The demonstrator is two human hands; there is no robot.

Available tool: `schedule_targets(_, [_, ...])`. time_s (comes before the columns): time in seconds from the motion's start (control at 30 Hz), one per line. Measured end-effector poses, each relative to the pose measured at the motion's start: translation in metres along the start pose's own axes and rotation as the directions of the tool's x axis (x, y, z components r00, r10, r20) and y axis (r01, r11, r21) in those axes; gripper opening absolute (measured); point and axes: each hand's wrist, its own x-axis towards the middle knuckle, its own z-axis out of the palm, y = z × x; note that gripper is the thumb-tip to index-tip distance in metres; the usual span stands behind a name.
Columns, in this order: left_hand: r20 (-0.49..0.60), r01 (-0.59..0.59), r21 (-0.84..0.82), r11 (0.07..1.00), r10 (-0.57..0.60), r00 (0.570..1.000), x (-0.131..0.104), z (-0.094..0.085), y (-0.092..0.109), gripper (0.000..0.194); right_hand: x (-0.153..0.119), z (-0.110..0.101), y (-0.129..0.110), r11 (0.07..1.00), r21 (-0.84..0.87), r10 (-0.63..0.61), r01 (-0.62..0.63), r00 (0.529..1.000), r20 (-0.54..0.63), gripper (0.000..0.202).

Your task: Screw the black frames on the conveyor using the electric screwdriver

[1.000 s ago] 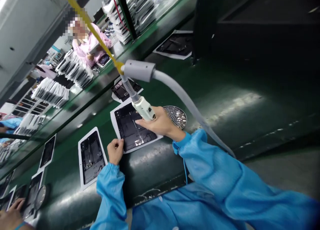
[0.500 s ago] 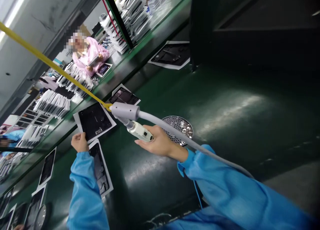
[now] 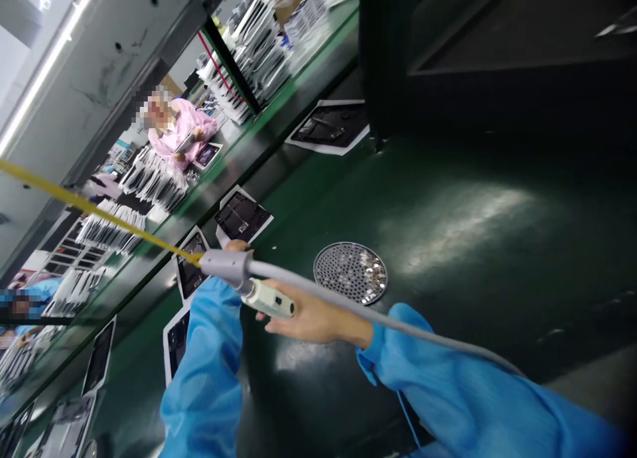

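My right hand [image 3: 311, 315] is closed around the pale body of what looks like a corded electric screwdriver [image 3: 266, 299]; its tip is hidden. A grey cable with a thick cylinder [image 3: 226, 264] runs from the tool, and a yellow strap [image 3: 99, 209] holds the cylinder up. Behind that cylinder, only a small part of my left hand [image 3: 239, 245] shows, at the lower edge of a dark tablet-like panel [image 3: 243, 212] on a white sheet. The left fingers are hidden. Right of the hands lies a round perforated dish [image 3: 343, 271] with small shiny pieces.
More dark panels [image 3: 186, 272] on white sheets lie along the green bench [image 3: 448, 259], one [image 3: 331, 126] farther back. A dark upright block [image 3: 388, 66] stands at the right. Across the bench, a person in pink [image 3: 182, 129] holds a flat device beside stacked white sheets [image 3: 259, 46].
My left hand has moved rightward and away from me, from the left edge of one panel to another panel. My right hand still holds the tool, now slightly lower in view. The view has shifted a little.
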Motion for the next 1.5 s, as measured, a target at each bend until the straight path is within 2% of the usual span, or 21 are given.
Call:
schedule_targets(0.1, [0.096, -0.088, 0.096, 0.991, 0.079, 0.992, 0.037, 0.002, 0.024, 0.016, 0.000, 0.002, -0.001, 0.995, -0.092, 0.039, -0.039, 0.999, -0.008, 0.030])
schedule_targets(0.23, [0.180, -0.086, 0.237, 0.968, 0.043, 0.983, 0.065, -0.003, 0.036, 0.023, 0.003, -0.002, -0.006, 0.976, -0.218, 0.005, -0.009, 1.000, -0.018, 0.030])
schedule_targets(0.3, [0.162, -0.071, 0.293, 0.954, 0.024, 0.986, 0.068, -0.006, 0.036, 0.029, 0.004, -0.005, -0.009, 0.970, -0.241, -0.010, 0.007, 1.000, -0.010, 0.031])
schedule_targets(0.37, [0.091, -0.035, 0.337, 0.941, 0.004, 0.996, 0.065, -0.013, 0.034, 0.038, 0.004, -0.007, -0.011, 0.968, -0.252, -0.006, 0.004, 1.000, -0.008, 0.029])
schedule_targets(0.43, [-0.006, 0.025, 0.373, 0.927, -0.025, 1.000, 0.058, -0.025, 0.029, 0.044, 0.003, -0.007, -0.012, 0.966, -0.257, 0.004, -0.006, 1.000, -0.009, 0.027])
schedule_targets(0.5, [-0.157, 0.074, 0.382, 0.921, -0.014, 0.988, 0.049, -0.042, 0.022, 0.043, 0.001, -0.006, -0.011, 0.968, -0.251, 0.007, -0.012, 1.000, -0.021, 0.027])
schedule_targets(0.57, [-0.338, 0.069, 0.359, 0.931, 0.061, 0.939, 0.037, -0.060, 0.013, 0.040, 0.000, -0.005, -0.010, 0.970, -0.241, 0.006, -0.013, 1.000, -0.028, 0.025])
schedule_targets(0.63, [-0.486, 0.008, 0.324, 0.946, 0.160, 0.859, 0.017, -0.076, 0.007, 0.035, -0.001, -0.004, -0.009, 0.972, -0.234, 0.003, -0.010, 1.000, -0.030, 0.021])
schedule_targets(0.7, [-0.533, -0.091, 0.304, 0.948, 0.249, 0.809, -0.010, -0.088, 0.007, 0.033, -0.002, -0.006, -0.010, 0.972, -0.236, -0.022, 0.011, 0.999, -0.044, 0.015])
schedule_targets(0.8, [-0.515, -0.240, 0.338, 0.910, 0.392, 0.763, -0.061, -0.093, 0.023, 0.027, -0.004, -0.015, -0.017, 0.967, -0.249, -0.092, 0.058, 0.987, -0.130, 0.014])
schedule_targets(0.93, [-0.437, -0.380, 0.398, 0.835, 0.537, 0.721, -0.131, -0.077, 0.060, 0.027, -0.005, -0.037, -0.030, 0.971, -0.215, -0.155, 0.100, 0.954, -0.255, 0.017])
schedule_targets(1.0, [-0.356, -0.449, 0.358, 0.818, 0.565, 0.745, -0.158, -0.061, 0.075, 0.028, -0.006, -0.048, -0.034, 0.964, -0.242, -0.192, 0.111, 0.921, -0.339, 0.014])
schedule_targets(1.1, [-0.176, -0.515, 0.225, 0.827, 0.554, 0.814, -0.185, -0.033, 0.086, 0.031, -0.006, -0.062, -0.037, 0.948, -0.304, -0.224, 0.094, 0.877, -0.425, 0.016])
schedule_targets(1.17, [-0.053, -0.518, 0.088, 0.851, 0.524, 0.850, -0.193, -0.016, 0.085, 0.029, -0.006, -0.069, -0.036, 0.944, -0.323, -0.222, 0.074, 0.865, -0.449, 0.017])
schedule_targets(1.23, [0.021, -0.474, -0.048, 0.879, 0.475, 0.880, -0.195, -0.003, 0.081, 0.025, -0.006, -0.074, -0.034, 0.951, -0.304, -0.196, 0.049, 0.859, -0.473, 0.019])
schedule_targets(1.37, [0.059, -0.389, -0.202, 0.899, 0.407, 0.911, -0.190, 0.009, 0.065, 0.027, -0.006, -0.082, -0.029, 0.974, -0.223, -0.158, 0.045, 0.838, -0.523, 0.022])
schedule_targets(1.5, [0.062, -0.373, -0.169, 0.912, 0.387, 0.920, -0.181, 0.009, 0.050, 0.039, -0.003, -0.082, -0.021, 0.980, -0.177, -0.178, 0.094, 0.815, -0.552, 0.018])
